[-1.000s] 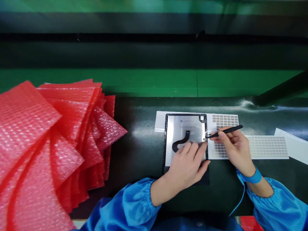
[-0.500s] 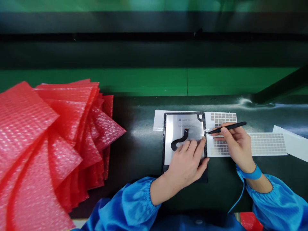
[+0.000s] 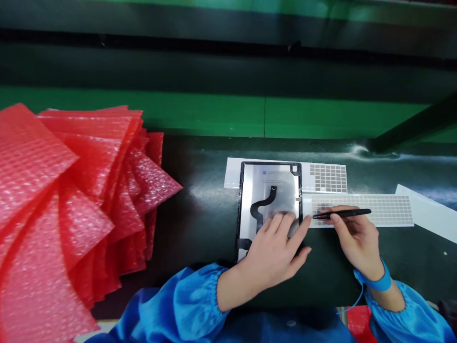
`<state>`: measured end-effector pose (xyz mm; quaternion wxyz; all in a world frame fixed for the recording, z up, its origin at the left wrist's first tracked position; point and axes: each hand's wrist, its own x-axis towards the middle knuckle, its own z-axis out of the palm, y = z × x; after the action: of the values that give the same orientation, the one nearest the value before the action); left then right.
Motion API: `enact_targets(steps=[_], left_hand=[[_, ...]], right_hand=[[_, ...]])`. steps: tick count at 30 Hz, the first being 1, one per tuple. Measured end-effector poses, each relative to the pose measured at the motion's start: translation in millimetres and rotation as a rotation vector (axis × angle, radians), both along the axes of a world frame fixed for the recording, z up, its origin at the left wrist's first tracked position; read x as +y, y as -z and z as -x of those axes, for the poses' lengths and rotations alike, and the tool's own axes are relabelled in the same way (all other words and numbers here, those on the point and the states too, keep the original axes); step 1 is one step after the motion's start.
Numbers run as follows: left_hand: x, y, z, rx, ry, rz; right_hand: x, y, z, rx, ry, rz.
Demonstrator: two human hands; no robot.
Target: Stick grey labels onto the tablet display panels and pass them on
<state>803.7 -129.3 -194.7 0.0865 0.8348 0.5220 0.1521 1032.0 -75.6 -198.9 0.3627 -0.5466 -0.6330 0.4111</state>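
A tablet screen panel point(image 3: 252, 190) lies on the bench with its silvery back up, a black frame around it and a black ribbon cable point(image 3: 263, 202) across its middle. My left hand point(image 3: 274, 245) rests over its lower right part, fingers spread, the index finger reaching past the right edge. Black tweezers point(image 3: 352, 212) are gripped in my right hand point(image 3: 357, 238), their tips pointing left near that index finger. Beneath the tweezers is a white sheet with a grid of small grey stickers point(image 3: 385, 209). Whether the tips hold anything is too small to tell.
A tall pile of red bubble-wrap bags point(image 3: 71, 205) takes up the left side. Behind the panel lies another sticker sheet point(image 3: 328, 178). White paper point(image 3: 428, 214) sits at the right. A blue strap point(image 3: 380, 281) with a cord circles my right wrist.
My right hand and the tweezers have moved down, away from the panel's right edge. My left index finger has lifted off that edge and points outward. The whole view has shifted slightly.
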Motion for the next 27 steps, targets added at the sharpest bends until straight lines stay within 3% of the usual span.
enact_targets(steps=[4, 12, 27], left_hand=[[-9.0, 1.0, -4.7, 0.027, 0.033, -0.005], [-4.5, 2.0, -3.9, 0.011, 0.047, 0.032], [-5.4, 0.1, -4.9, 0.028, 0.046, 0.055]], right_hand=[[-2.9, 3.5, 1.1, -0.056, -0.011, -0.031], [-0.7, 2.3, 3.1, -0.119, -0.035, -0.117], [1.0, 4.8, 0.8, -0.137, -0.033, -0.107]])
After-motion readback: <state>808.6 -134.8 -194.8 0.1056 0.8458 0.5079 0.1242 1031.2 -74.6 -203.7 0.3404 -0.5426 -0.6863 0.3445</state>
